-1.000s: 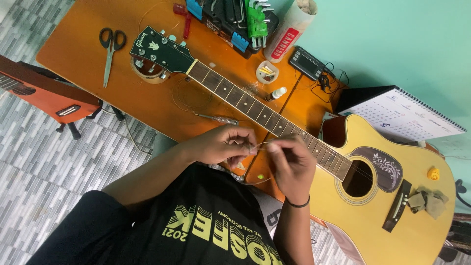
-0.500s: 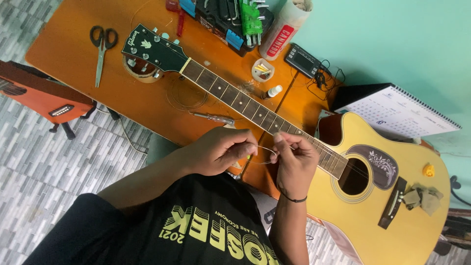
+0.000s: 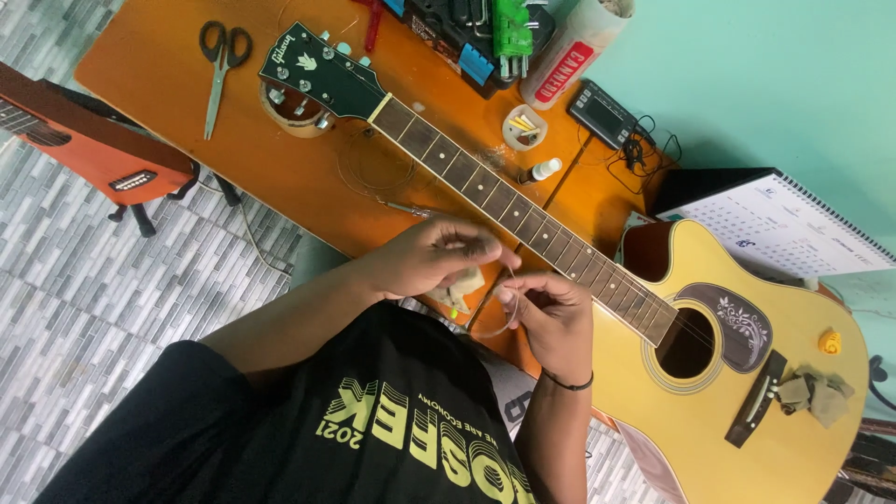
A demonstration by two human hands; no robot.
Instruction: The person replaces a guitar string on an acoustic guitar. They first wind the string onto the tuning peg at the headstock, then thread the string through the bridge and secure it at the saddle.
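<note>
A yellow acoustic guitar [image 3: 747, 411] lies across the orange table [image 3: 168, 75], its dark headstock [image 3: 313, 70] at the far left and its neck [image 3: 523, 219] running under my hands. My left hand [image 3: 429, 257] hovers over the table's near edge just below the neck, fingers pinched on a thin guitar string [image 3: 499, 327]. My right hand [image 3: 553, 317], with a black wristband, pinches the same string close beside it, and a small loop of it hangs between the two hands.
Scissors [image 3: 222, 56] and a tape roll [image 3: 291, 112] lie near the headstock. A tool set [image 3: 476, 33], white tube [image 3: 569, 51], black tuner [image 3: 605, 112], small bottle [image 3: 539, 171] and dish of pins [image 3: 523, 126] sit behind. A calendar [image 3: 775, 224] stands right, an orange instrument [image 3: 84, 140] left.
Both hands have drawn back from the neck toward my body, still pinching the string. My right hand has dropped lower. The view has shifted slightly.
</note>
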